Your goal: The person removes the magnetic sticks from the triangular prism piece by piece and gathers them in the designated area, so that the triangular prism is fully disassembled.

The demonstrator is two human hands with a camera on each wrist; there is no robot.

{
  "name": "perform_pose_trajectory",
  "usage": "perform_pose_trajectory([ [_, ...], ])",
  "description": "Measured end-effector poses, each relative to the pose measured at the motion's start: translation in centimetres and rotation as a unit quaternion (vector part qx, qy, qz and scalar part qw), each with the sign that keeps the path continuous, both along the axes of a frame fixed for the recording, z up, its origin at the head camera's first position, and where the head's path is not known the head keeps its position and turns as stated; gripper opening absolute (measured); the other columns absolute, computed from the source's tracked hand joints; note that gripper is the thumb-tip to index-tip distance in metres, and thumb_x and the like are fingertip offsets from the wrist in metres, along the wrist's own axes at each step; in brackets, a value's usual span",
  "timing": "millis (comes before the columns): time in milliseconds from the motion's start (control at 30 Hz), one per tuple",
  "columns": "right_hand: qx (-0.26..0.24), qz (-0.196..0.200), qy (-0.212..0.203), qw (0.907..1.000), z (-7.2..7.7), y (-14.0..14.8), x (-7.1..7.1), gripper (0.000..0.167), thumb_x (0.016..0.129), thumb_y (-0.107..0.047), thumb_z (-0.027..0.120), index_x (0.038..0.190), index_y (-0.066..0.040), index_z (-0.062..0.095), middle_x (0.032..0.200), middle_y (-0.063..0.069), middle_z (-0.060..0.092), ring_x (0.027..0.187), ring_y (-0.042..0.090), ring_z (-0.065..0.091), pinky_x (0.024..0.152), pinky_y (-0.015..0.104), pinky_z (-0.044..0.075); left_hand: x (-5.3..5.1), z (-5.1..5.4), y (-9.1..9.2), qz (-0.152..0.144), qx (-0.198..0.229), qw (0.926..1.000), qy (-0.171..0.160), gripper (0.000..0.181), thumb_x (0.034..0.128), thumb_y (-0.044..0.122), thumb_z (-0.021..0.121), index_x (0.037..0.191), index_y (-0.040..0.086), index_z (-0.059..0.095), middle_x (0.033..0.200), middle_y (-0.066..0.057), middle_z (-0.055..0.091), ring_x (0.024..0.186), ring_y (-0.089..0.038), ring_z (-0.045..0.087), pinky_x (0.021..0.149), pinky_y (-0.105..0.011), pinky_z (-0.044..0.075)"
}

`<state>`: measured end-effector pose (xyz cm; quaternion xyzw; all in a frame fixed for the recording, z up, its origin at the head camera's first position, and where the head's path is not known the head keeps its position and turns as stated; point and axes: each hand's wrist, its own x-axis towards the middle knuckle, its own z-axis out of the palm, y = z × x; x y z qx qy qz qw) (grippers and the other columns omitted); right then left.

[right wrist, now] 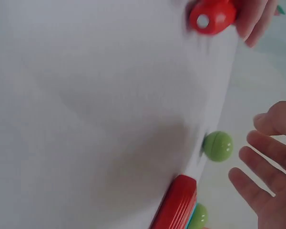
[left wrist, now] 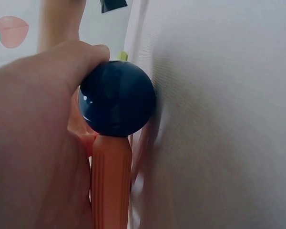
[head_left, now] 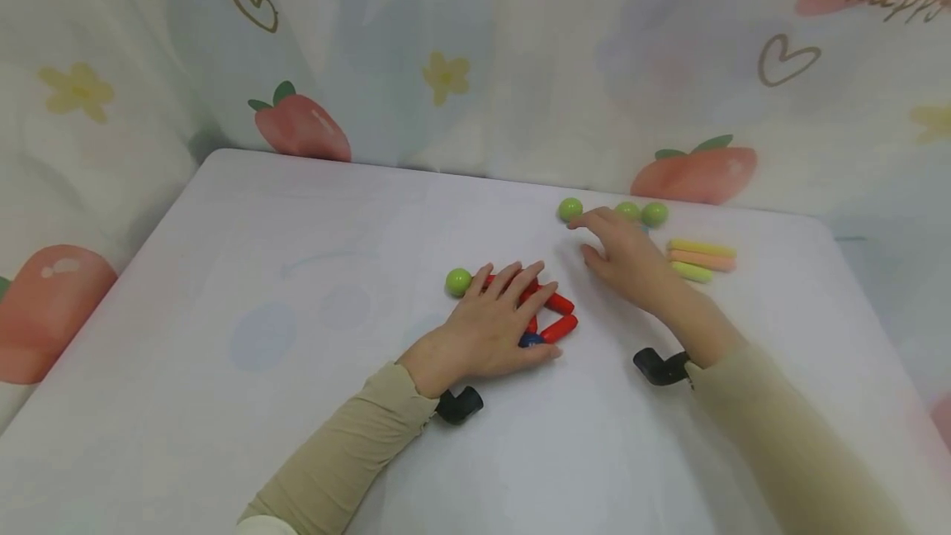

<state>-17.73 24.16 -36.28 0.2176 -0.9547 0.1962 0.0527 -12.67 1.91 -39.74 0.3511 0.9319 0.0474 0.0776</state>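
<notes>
My left hand (head_left: 486, 329) lies with spread fingers over several red rods (head_left: 560, 328) and a dark blue ball (head_left: 531, 340), partly hiding them. In the left wrist view the thumb is against the blue ball (left wrist: 117, 98), and a ridged red rod (left wrist: 112, 181) meets that ball. Just beyond the left fingertips sits a green ball (head_left: 458, 281). Towards the back, my right hand (head_left: 631, 258) is above the table with fingers extended and slightly bent, holding nothing. Nearest its fingertips is another green ball (head_left: 570, 209); the right wrist view shows a gap between the fingers and the green ball (right wrist: 218, 146).
Two more green balls (head_left: 655, 214) stand behind the right hand near the back edge. Yellow, orange and yellow-green sticks (head_left: 702, 255) lie right of that hand. A red rod (right wrist: 176, 205) appears low in the right wrist view. A patterned curtain (head_left: 520, 64) hangs behind the white table (head_left: 223, 271).
</notes>
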Motion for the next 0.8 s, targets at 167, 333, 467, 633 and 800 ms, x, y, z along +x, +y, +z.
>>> perform_pose_trajectory([
  [167, -0.024, -0.004, 0.002, 0.9997, 0.0, -0.2, 1.8, 0.033, 0.090, 0.001, 0.067, 0.122, -0.002, 0.061, 0.124, 0.016, 0.062, 0.114, 0.033, 0.059, 0.095, 0.051, 0.054, -0.1, 0.0, 0.1, 0.003, -0.001, 1.0000, 0.005, 0.085, 0.0916, 0.075, 0.039, 0.160, 0.028, 0.018, 0.168, 0.001, 0.009, 0.153, -0.025, 0.015, 0.124, -0.052, 0.013],
  [333, -0.058, 0.000, -0.016, 0.9982, -0.1, -0.1, 4.0, 0.032, 0.090, -0.001, 0.069, 0.121, -0.004, 0.062, 0.121, 0.012, 0.064, 0.112, 0.031, 0.059, 0.092, 0.051, 0.055, 0.0, 0.0, 0.1, 0.006, 0.002, 0.9999, 0.014, 0.089, 0.0904, 0.075, 0.041, 0.160, 0.025, 0.017, 0.167, 0.001, 0.014, 0.152, -0.025, 0.019, 0.123, -0.053, 0.016],
  [467, -0.074, 0.006, -0.023, 0.9970, -0.2, -0.1, 5.6, 0.031, 0.089, -0.001, 0.071, 0.118, -0.006, 0.064, 0.117, 0.008, 0.066, 0.110, 0.028, 0.061, 0.092, 0.050, 0.055, -0.1, 0.1, 0.0, 0.008, 0.009, 0.9999, 0.011, 0.095, 0.0884, 0.078, 0.042, 0.160, 0.021, 0.014, 0.167, -0.001, 0.016, 0.152, -0.024, 0.021, 0.124, -0.053, 0.017],
  [633, -0.068, 0.028, -0.021, 0.9970, -0.2, -0.6, 6.7, 0.029, 0.086, 0.001, 0.072, 0.113, -0.006, 0.067, 0.112, 0.006, 0.069, 0.108, 0.024, 0.064, 0.090, 0.045, 0.057, -0.3, 0.5, -0.4, 0.019, 0.036, 0.9992, -0.004, 0.106, 0.0834, 0.082, 0.044, 0.160, 0.015, 0.016, 0.166, -0.005, 0.016, 0.153, -0.022, 0.020, 0.125, -0.047, 0.018],
  [800, -0.050, 0.043, -0.044, 0.9969, 0.1, -1.3, 7.2, 0.029, 0.084, 0.000, 0.074, 0.112, -0.007, 0.068, 0.108, 0.005, 0.070, 0.103, 0.022, 0.066, 0.088, 0.044, 0.058, -0.6, 0.8, -0.9, 0.033, 0.021, 0.9992, -0.007, 0.111, 0.0808, 0.085, 0.045, 0.160, 0.012, 0.016, 0.166, -0.005, 0.020, 0.155, -0.025, 0.015, 0.126, -0.048, 0.012],
])
